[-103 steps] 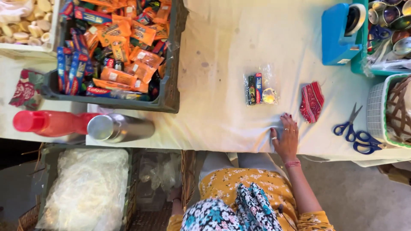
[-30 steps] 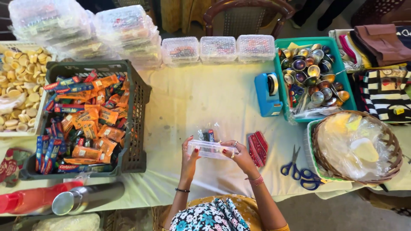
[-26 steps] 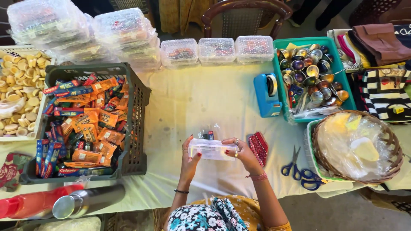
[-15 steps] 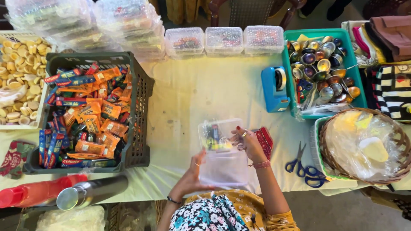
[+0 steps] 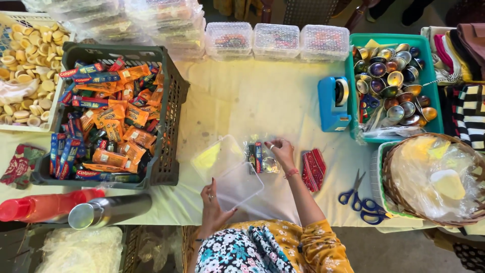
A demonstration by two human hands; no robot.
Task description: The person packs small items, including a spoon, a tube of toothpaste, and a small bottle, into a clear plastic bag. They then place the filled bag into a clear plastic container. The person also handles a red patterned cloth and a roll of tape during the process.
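Note:
A clear plastic hinged box (image 5: pixel 227 172) lies open on the cream tablecloth (image 5: pixel 252 101) in front of me. My left hand (image 5: pixel 214 205) grips its near edge. Just right of the box lies a clear packet (image 5: pixel 258 156) of small items, among them a red and a dark stick and a shiny round piece. My right hand (image 5: pixel 282 151) rests on that packet and pinches its right side. A red patterned cloth pouch (image 5: pixel 313 169) sits right of my right wrist.
A dark crate (image 5: pixel 169 126) of toothpaste boxes and orange packets stands at left. A blue tape dispenser (image 5: pixel 333 103), a teal tray (image 5: pixel 437 108) of metallic bowls, blue-handled scissors (image 5: pixel 361 199) and a wicker basket (image 5: pixel 391 177) are at right. A red bottle (image 5: pixel 45 207) and steel flask (image 5: pixel 108 210) lie at the near left edge.
Both hands held the closed clear box up over the table. Now it lies open on the cloth, the packet is beside it, and my right hand has moved onto the packet.

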